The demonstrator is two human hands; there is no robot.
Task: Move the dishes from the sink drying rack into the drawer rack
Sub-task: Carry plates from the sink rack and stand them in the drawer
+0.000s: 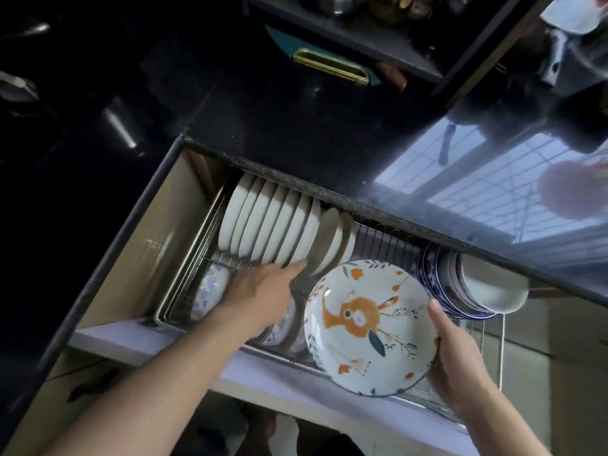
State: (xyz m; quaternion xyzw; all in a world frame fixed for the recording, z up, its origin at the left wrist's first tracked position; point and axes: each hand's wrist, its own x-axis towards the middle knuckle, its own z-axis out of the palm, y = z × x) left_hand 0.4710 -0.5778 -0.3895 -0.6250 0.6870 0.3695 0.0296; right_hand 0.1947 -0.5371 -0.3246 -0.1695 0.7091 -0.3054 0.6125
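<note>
Orange-patterned plate [368, 327] gripped at its right rim by right hand [460, 357].

Open drawer [138, 258] below the desk [329, 126] edge, holding a wire rack [378, 238]: plates [263, 222] on edge at rear left, stacked bowls [460, 284] at right, more bowls [210, 287] front left. One plate [368, 327] stands tilted at the front, between the two hands.

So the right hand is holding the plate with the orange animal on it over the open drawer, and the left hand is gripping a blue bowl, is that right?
Not quite. In the head view the right hand does hold the orange-animal plate over the open drawer, but the left hand grips nothing; its fingers reach toward the upright white plates.
</note>
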